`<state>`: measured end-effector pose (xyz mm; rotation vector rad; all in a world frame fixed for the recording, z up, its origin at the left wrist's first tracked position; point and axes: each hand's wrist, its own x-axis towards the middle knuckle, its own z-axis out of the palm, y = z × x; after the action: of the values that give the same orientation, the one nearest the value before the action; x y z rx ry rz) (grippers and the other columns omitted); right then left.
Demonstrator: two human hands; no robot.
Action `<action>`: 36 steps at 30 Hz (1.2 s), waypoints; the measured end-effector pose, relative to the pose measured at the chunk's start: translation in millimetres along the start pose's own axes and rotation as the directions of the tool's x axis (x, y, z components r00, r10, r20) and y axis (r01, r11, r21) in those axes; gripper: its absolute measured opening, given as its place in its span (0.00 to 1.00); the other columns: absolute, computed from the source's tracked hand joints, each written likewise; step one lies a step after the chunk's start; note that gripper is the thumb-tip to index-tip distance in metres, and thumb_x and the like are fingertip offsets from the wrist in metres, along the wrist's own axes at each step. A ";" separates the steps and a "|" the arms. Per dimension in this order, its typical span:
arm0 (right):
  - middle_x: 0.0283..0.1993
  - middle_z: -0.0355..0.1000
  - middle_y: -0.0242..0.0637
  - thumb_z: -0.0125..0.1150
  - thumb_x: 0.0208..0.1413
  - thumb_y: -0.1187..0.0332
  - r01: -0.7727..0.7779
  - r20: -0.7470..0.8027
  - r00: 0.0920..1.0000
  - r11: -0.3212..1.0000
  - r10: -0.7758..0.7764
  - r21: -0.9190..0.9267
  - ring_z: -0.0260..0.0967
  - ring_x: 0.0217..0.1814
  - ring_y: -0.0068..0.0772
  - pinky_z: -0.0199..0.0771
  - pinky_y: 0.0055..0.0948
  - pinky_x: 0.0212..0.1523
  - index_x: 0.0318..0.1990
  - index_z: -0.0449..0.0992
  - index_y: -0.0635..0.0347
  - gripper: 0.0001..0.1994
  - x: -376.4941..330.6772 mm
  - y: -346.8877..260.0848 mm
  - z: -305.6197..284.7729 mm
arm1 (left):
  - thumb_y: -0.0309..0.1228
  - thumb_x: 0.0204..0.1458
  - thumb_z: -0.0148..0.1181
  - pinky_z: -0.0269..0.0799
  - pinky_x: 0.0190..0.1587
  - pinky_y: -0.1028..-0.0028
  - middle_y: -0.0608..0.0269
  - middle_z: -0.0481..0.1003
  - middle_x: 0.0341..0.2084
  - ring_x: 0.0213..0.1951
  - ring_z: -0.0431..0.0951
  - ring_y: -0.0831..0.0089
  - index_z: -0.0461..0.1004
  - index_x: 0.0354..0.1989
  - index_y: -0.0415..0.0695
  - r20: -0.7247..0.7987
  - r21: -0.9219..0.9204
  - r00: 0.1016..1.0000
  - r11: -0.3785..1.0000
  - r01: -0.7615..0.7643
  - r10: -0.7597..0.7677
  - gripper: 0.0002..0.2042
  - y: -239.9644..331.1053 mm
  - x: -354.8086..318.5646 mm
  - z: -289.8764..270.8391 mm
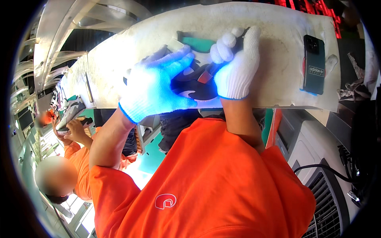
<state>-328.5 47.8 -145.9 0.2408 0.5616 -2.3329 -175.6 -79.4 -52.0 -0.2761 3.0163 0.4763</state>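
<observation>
A pale, smudged worktable [285, 39] spreads in front of me. My left hand [152, 85], in a white knit glove lit bright blue, lies with fingers and thumb spread on dark and grey shoe-upper pieces [202, 90]. Around a slim dark tool [205, 76] the gloved fingers of my right hand [238, 65] are curled. This tool has a reddish patch at its lower end, close to the shoe pieces; its exact kind is hidden by the fingers. Beyond the hands, a green piece [197, 44] lies on the table. Glare washes out part of the left glove.
A dark phone [313, 65] rests at the table's right. To the left, a co-worker [81, 166] in orange holds a grey shoe [71, 115]. A metal strip [88, 88] lies near the table's left edge. A white machine with a dark grille [325, 198] stands lower right.
</observation>
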 end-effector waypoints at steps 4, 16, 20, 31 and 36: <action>0.28 0.68 0.27 0.49 0.81 0.39 -0.072 0.065 0.996 0.987 0.063 0.144 0.53 0.19 0.24 0.52 0.32 0.24 0.41 0.75 0.48 0.25 6.5 -2.7 -13.0 | 0.46 0.32 0.89 0.75 0.74 0.57 0.55 0.87 0.57 0.54 0.90 0.55 0.80 0.71 0.42 0.029 -0.049 0.999 0.998 0.036 -0.035 0.50 0.7 -0.7 -0.6; 0.29 0.60 0.23 0.48 0.83 0.43 -0.104 0.056 0.994 0.914 0.089 0.392 0.49 0.20 0.22 0.51 0.31 0.24 0.40 0.72 0.49 0.23 8.1 -3.9 -15.8 | 0.38 0.35 0.88 0.74 0.76 0.58 0.49 0.87 0.59 0.57 0.90 0.58 0.83 0.66 0.38 0.034 -0.215 0.992 0.968 0.130 -0.125 0.43 6.5 2.6 -2.8; 0.28 0.62 0.23 0.54 0.81 0.44 -0.145 0.061 0.989 0.894 0.131 0.423 0.48 0.19 0.21 0.49 0.31 0.21 0.37 0.71 0.48 0.22 11.7 -2.2 -20.2 | 0.38 0.35 0.88 0.76 0.73 0.59 0.48 0.85 0.62 0.59 0.89 0.56 0.84 0.65 0.37 0.031 -0.172 0.989 0.974 0.151 -0.148 0.42 10.1 -1.4 -3.0; 0.20 0.64 0.28 0.67 0.75 0.62 0.112 -0.163 0.968 0.908 -0.192 -0.405 0.61 0.14 0.27 0.65 0.35 0.17 0.30 0.70 0.57 0.19 20.2 7.0 12.4 | 0.43 0.36 0.90 0.81 0.68 0.59 0.46 0.81 0.67 0.66 0.84 0.50 0.84 0.65 0.40 -0.041 -0.045 0.999 0.998 0.033 -0.035 0.43 11.9 -6.2 2.2; 0.23 0.74 0.36 0.70 0.72 0.56 0.122 -0.128 0.966 0.832 -0.224 -0.541 0.72 0.20 0.34 0.72 0.39 0.26 0.28 0.77 0.60 0.21 41.5 9.5 29.6 | 0.49 0.33 0.91 0.77 0.71 0.57 0.41 0.72 0.75 0.71 0.79 0.48 0.68 0.80 0.43 0.137 -0.185 0.987 0.976 0.113 -0.089 0.60 -0.1 -4.8 -19.5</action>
<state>-352.5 2.9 -136.1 0.1491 1.3446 -2.2300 -171.8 -84.8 -33.1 -0.3932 2.8177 0.7470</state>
